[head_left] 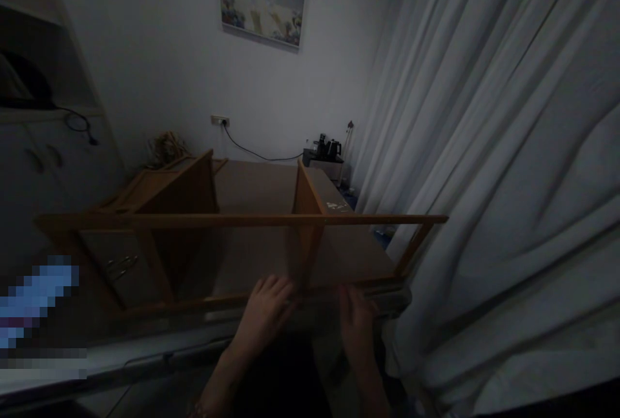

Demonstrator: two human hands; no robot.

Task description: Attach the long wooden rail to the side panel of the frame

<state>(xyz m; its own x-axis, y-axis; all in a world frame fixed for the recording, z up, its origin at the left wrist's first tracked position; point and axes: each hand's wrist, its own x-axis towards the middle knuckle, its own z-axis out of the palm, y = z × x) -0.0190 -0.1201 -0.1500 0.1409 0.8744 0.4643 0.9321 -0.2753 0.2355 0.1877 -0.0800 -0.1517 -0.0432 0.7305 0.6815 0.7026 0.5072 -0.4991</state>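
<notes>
A wooden furniture frame (252,219) with upright panels and a brown board behind lies across the view in front of me. At its lower rail is my left hand (266,311), with the fingers bent and close together. Whatever they hold, if anything, is too dark to make out. To the right, just below the same rail, my right hand (357,321) is raised with its fingers pointing up. Blur and dim light hide whether those fingers are closed. An upright divider panel (309,198) stands between and beyond the two hands.
White curtains (484,179) hang close on the right. Beyond the frame, a black kettle (333,148) stands on a small cabinet (324,167); a cord (261,157) runs from there to a wall socket (220,120). A white cupboard (43,166) is at the left.
</notes>
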